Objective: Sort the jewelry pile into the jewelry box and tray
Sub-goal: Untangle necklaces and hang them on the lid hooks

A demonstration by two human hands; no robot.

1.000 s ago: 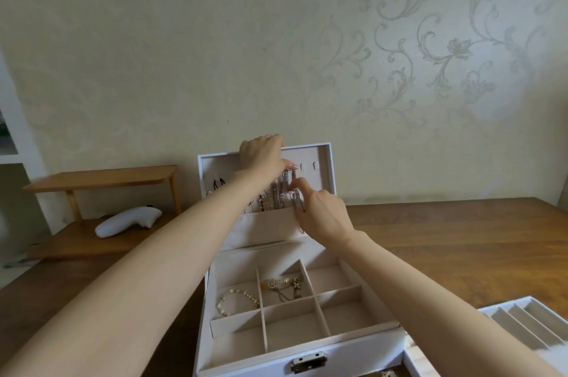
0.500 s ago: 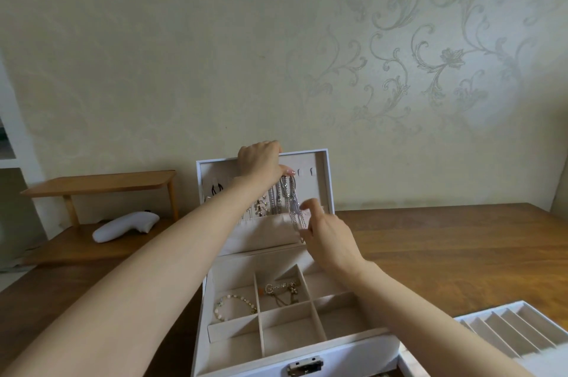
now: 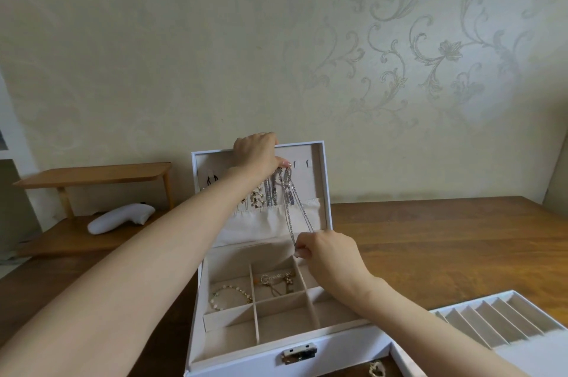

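With left hand (image 3: 257, 154) pinches thin silver chain necklace (image 3: 290, 221) at lid of white jewelry box (image 3: 239, 359), with right hand (image 3: 331, 253) its lower end; behind far edge of brown wooden table (image 3: 445, 247), cream scrolled wallpaper (image 3: 430, 69).

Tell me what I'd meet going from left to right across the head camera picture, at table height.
From the left: wooden shelf → white handheld gadget lying under its top board → open jewelry box → slotted tray. The left hand, right hand and the silver necklace they hold overlap the box, so they are left out.

Tray (image 3: 504, 323) lies right of jewelry box (image 3: 322, 355) on table (image 3: 445, 241).
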